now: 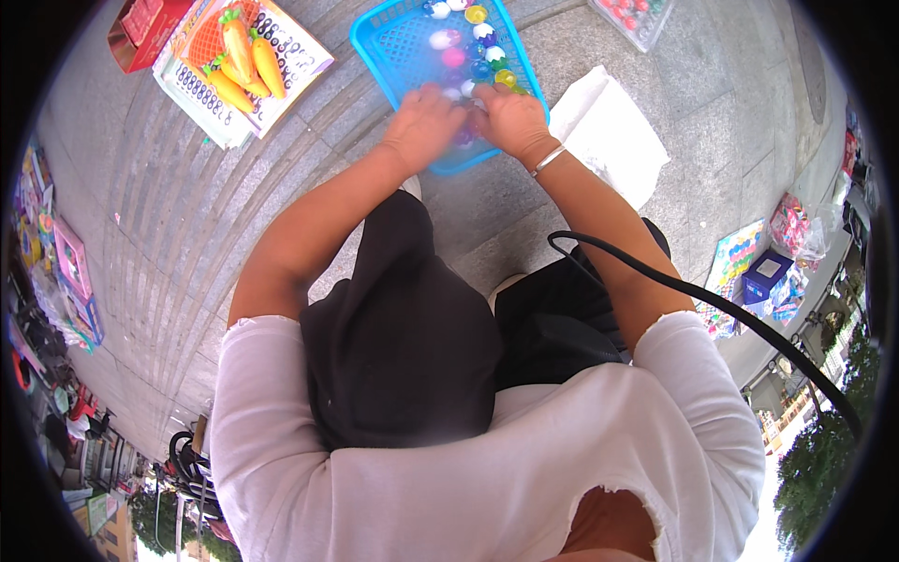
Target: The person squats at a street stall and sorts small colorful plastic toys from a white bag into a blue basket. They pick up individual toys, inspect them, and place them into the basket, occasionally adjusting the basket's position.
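A light-blue plastic basket [385, 64] lies on the paving ahead of me. Inside it are small round capsules or balls in several colours, among them a yellow one [475, 14], a pink one [454, 57] and some half white, half coloured. My left hand [430, 118] reaches over the basket's near left part, its fingertips at the balls. Close beside it, my right hand [507, 116], with a silvery bangle on the wrist, has its fingers curled down among the balls near the right rim. The fingertips are blurred and partly hidden, so whether either hand grips a ball cannot be told.
A crumpled white sheet or bag [618, 133] lies right of the basket. Left are orange carrot-shaped toys [267, 67] on printed sheets and a red box [137, 35]. A clear tray [642, 31] of small balls is at upper right. A black cable [702, 291] crosses my right arm.
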The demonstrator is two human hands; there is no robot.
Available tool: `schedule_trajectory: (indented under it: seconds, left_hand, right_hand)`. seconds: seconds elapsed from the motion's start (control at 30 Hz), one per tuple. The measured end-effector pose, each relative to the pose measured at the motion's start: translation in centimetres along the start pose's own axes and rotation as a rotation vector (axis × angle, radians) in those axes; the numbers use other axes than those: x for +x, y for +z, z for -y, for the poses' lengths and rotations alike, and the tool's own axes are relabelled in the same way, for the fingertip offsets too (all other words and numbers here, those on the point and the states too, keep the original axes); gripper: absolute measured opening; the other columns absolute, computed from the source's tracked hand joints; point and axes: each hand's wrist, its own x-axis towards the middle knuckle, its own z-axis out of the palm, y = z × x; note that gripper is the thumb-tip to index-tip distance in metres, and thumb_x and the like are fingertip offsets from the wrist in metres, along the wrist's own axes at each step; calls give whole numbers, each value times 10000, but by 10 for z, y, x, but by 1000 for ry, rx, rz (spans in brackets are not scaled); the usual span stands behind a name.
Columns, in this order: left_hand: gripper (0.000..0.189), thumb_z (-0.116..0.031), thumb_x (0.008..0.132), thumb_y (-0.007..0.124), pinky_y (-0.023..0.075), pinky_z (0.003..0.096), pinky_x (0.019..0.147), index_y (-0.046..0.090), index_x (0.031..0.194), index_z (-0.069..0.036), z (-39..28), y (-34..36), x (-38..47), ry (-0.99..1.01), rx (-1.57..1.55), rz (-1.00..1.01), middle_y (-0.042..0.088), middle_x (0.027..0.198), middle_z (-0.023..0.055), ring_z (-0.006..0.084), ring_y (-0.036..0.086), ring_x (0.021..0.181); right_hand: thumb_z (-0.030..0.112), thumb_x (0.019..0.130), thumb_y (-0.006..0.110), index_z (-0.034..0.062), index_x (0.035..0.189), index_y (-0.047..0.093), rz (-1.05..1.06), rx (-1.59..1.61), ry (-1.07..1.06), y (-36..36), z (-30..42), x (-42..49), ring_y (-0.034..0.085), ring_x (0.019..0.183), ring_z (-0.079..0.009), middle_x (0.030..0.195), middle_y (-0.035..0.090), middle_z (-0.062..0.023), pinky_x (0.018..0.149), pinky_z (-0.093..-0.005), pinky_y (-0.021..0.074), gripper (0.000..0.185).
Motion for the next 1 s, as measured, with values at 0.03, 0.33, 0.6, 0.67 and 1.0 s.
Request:
schedule_trajectory:
  seconds: [0.03, 0.33, 0.6, 0.67, 1.0]
  left_hand:
    - [168, -133, 783, 548, 388, 396, 800, 585, 947, -140, -1, 1, -1, -9, -11, -19, 570, 998, 72, 256, 482, 1128]
    - [101, -190, 764, 594, 402, 370, 746, 628, 843, -138, 15, -4, 9, -23, -117, -190, 547, 933, 30, 207, 549, 929]
    - [95, -169, 745, 579, 415, 383, 733, 638, 798, -116, 5, 4, 26, -81, 55, -32, 555, 874, 46, 214, 552, 894]
    - [94, -158, 743, 575, 419, 385, 737, 638, 795, -112, 5, 5, 26, -85, 70, -39, 563, 870, 51, 218, 559, 889]
    - [80, -161, 754, 577, 446, 378, 697, 613, 793, -101, 1, 9, 32, -80, 37, -4, 612, 786, 72, 231, 610, 741]
  right_hand:
    - [262, 807, 592, 171, 1084, 597, 0, -19, -3, -2, 0, 1, 650, 782, -316, 910, 630, -124, 688, -421, 525, 292]
    - [225, 834, 561, 165, 1138, 555, 131, -204, -168, -12, -6, 28, 657, 798, -290, 878, 650, -114, 670, -397, 522, 309]
    - [253, 815, 598, 76, 969, 577, 213, -195, -182, -25, -3, 33, 653, 825, -313, 847, 666, -115, 710, -418, 512, 235]
    - [268, 805, 610, 73, 960, 581, 184, -125, -172, -33, -4, 27, 648, 845, -318, 879, 660, -125, 710, -423, 512, 251]
    - [317, 758, 653, 100, 1010, 565, 178, -13, 64, -29, 1, 23, 635, 920, -311, 965, 629, -156, 792, -415, 512, 344]
